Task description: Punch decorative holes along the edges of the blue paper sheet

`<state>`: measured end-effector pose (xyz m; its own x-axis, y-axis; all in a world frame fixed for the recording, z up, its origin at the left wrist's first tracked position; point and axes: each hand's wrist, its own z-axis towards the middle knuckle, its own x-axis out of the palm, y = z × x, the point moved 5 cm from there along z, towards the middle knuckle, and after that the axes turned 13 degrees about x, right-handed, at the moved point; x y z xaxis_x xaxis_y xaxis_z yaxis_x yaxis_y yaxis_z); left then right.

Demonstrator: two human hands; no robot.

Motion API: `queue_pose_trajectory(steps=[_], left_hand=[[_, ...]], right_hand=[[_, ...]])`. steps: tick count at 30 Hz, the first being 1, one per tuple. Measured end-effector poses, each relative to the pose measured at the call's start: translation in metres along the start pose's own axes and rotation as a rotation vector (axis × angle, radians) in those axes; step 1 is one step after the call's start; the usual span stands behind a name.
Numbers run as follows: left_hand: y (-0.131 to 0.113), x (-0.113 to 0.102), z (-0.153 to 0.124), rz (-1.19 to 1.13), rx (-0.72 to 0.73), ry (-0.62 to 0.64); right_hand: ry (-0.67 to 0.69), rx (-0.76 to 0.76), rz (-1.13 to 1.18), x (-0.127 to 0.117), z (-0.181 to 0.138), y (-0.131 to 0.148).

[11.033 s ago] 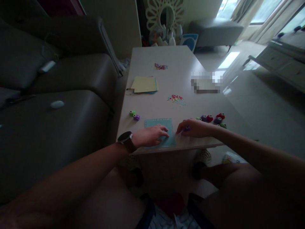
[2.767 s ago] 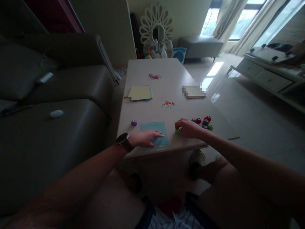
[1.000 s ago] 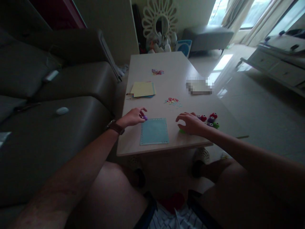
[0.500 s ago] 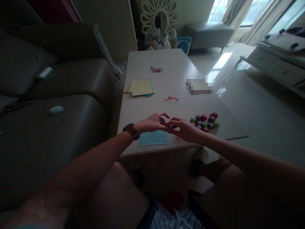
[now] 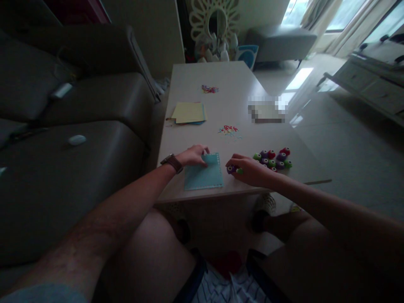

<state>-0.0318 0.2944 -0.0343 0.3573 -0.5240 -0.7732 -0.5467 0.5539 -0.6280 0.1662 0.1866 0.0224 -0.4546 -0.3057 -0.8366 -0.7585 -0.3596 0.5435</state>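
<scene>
A light blue sheet of paper (image 5: 205, 179) with small notches along its edges lies near the front of the table. My left hand (image 5: 195, 155), a watch on its wrist, rests over the sheet's upper left part with thumb and fingers apart. Just right of the sheet, my right hand (image 5: 248, 168) is closed around a small purple craft punch (image 5: 231, 169). A bit of green shows under its fingers. Several red, green and purple craft punches (image 5: 280, 156) stand grouped beyond that hand, some partly hidden by it.
Loose small paper cutouts (image 5: 229, 129) lie mid-table, with another colourful pile (image 5: 210, 89) farther back. A stack of coloured paper (image 5: 189, 112) sits at the left edge, and a blurred-out flat item (image 5: 267, 112) at the right. A sofa (image 5: 94, 101) flanks the table.
My hands, together before, have separated. My left hand has moved left onto the blue sheet, and the purple craft punch shows plainly in my right hand.
</scene>
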Motion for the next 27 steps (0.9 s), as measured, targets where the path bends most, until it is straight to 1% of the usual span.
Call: queue_pose_trajectory(steps=[5,10,13,17,27], left_hand=[[-0.007,0.001,-0.001,-0.093,0.112,0.048],[-0.015,0.0,-0.004,-0.272,0.151,0.07],[-0.017,0.001,-0.006,-0.393,0.15,0.071],[-0.015,0.002,-0.008,-0.485,0.114,0.077],[-0.012,0.002,-0.007,-0.513,0.104,0.056]], right_hand=[[0.039,0.01,-0.043,0.0,-0.001,0.0],[0.027,0.015,-0.077,0.002,-0.002,0.0],[0.011,0.032,-0.101,0.002,-0.001,-0.001],[0.023,0.042,-0.079,0.004,0.0,-0.001],[0.026,0.053,-0.023,0.009,0.001,-0.001]])
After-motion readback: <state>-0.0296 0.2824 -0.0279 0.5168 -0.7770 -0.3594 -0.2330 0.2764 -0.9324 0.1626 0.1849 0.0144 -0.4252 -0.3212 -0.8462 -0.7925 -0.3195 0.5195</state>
